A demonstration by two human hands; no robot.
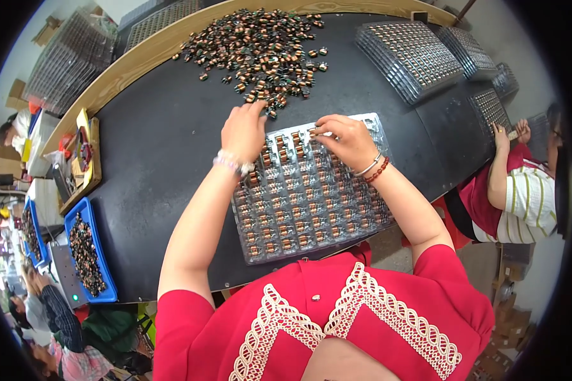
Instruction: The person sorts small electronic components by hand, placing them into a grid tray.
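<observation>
1 broad dark surface [159, 184] stretches past both hands, ahead of them and to each side. On it, below the right hand [348, 138] and to the right of the left wrist, lies a clear pocketed tray [370, 119]; copper shows in its nearer pockets, perhaps from another tray beneath. Ahead of the left hand [243, 130] sits a loose pile of copper-wound parts [260, 47], its narrow tail pointing back at the fingertips. Ahead and to the right of the right hand stands a stack of filled trays [388, 70]; well left of the left hand, closer to the body, is a blue bin [111, 291] of small parts. The left hand is palm down, its fingers stretched forward at the pile's tail; whether they grip anything is hidden. The right hand has thumb and fingertips pressed together, seemingly pinching 1 small copper-wound part [313, 133] at the tray's far row, its long axis mostly covered by the fingers. What matters most is that the pile lies straight ahead of the left hand, the nearer of the 2, while the far row lies just under the right hand's fingertips, left of its palm.
</observation>
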